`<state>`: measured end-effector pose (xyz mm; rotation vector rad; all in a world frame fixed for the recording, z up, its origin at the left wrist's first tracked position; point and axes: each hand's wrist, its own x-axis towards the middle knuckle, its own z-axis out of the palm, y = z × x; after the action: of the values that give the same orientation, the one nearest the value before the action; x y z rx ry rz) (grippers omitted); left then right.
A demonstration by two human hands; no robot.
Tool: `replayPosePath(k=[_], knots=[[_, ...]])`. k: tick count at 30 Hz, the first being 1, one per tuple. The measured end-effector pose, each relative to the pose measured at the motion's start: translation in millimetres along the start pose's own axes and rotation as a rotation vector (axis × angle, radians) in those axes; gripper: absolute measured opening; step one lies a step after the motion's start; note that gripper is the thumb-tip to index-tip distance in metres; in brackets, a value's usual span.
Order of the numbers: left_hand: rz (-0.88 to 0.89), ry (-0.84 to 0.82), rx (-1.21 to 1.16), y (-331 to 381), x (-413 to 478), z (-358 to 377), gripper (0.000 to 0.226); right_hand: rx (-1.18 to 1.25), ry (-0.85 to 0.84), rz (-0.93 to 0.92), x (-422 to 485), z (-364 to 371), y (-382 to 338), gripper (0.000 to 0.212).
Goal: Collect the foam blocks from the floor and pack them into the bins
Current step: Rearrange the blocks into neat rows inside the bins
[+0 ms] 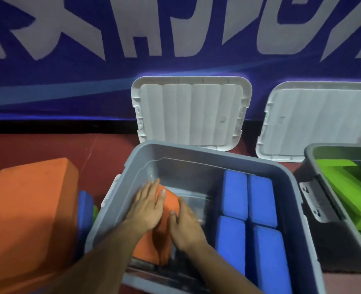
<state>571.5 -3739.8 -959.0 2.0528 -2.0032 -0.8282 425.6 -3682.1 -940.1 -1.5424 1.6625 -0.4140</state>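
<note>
Bin (217, 154) holds orange block (170, 201) mostly hidden under left hand (145, 209) and right hand (186, 229).

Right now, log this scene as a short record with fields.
middle bin: grey, lid off
blue blocks: four, packed along its right side
orange block: in its left part, between both hands
left hand: flat on the orange block
right hand: against its right side
floor, left: big orange block, loose blue block
right bin: holds green blocks
lids: two, white, propped at the wall
</note>
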Motion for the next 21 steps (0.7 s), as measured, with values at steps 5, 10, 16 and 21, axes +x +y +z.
replayPosePath(k=[5,10,16,21], knots=[[-0.204,-0.114,-0.083,-20,3,22,0.067,0.148,-0.06,0.238,26,26,6,0.058],[-0.236,0.016,-0.126,-7,7,18,0.061,0.315,-0.018,0.36,32,25,11,0.059],[-0.263,-0.122,-0.415,8,11,28,0.069,0.598,0.019,0.412,40,4,7,0.079],[-0.172,-0.03,-0.571,60,3,9,0.043,0.587,0.184,0.326,24,-31,-2,0.062]])
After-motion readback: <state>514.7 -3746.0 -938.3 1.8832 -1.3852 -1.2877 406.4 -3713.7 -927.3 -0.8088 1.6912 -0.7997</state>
